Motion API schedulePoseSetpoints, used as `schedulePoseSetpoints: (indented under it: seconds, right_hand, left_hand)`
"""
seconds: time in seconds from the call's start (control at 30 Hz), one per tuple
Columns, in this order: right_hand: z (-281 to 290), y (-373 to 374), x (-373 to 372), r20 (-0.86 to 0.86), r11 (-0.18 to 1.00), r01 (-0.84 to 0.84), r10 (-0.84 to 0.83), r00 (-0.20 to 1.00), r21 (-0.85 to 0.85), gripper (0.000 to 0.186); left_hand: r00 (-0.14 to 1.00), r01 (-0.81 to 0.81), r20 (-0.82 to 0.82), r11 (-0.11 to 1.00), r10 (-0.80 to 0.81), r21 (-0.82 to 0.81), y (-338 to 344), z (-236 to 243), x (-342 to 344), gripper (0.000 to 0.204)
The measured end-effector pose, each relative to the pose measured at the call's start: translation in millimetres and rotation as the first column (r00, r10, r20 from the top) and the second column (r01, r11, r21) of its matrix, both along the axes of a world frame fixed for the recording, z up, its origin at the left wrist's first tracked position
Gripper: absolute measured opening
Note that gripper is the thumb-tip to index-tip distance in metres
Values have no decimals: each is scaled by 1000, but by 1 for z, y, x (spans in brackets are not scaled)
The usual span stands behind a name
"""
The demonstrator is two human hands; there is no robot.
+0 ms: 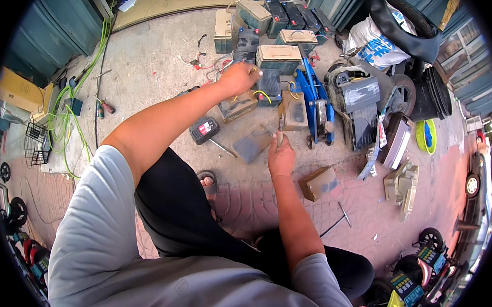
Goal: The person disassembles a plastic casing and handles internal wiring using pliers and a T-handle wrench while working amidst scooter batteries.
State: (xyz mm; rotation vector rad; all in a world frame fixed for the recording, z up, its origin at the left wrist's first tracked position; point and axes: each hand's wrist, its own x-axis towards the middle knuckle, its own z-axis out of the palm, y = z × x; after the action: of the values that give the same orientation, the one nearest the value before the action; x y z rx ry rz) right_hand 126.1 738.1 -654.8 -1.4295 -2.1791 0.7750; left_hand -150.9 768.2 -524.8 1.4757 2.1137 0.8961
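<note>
My left hand (241, 79) reaches over a group of batteries with its fingers curled closed. What they hold, if anything, I cannot make out. Beneath and just right of it lies a dark battery (269, 83) with a short yellow wire (266, 94). Nearer to me, my right hand (281, 156) is closed, with a small narrow thing poking up from its fingers, too small to name. Beyond that hand stands a brown-sided battery (294, 110). Left of it, a dusty flat dark panel (252, 143) lies on the ground. Another brown battery (233, 106) sits below my left wrist.
A blue floor jack (315, 104) stands right of the batteries. A black power tool (205, 130) lies left of the panel. Near my right forearm are a brown block (318, 183) and a T-handle wrench (339, 219). A green hose (66, 118) trails along the left.
</note>
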Motion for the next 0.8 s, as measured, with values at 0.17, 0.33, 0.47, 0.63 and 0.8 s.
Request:
schedulePoseSetpoints:
  seconds: [0.17,0.33,0.47,0.63,0.8]
  right_hand:
    - [-33,-3,-1,101,982,-62,81,992,-178,46]
    - [-30,4,-7,288,988,-129,147,946,-79,51]
    - [11,-7,-24,276,985,-126,153,949,-114,50]
    - [23,7,-12,198,988,-128,143,970,-90,49]
    - [23,27,-2,-75,972,-18,1,997,-232,44]
  left_hand:
    - [999,-36,11,996,35,86,-3,2,-6,34]
    - [999,-20,-43,1000,21,23,-4,15,2,36]
    - [981,-162,-97,983,169,82,-9,9,-16,35]
    - [922,-376,-71,924,380,70,-11,14,-32,30]
    - [795,-605,47,782,605,153,-13,-2,-72,28]
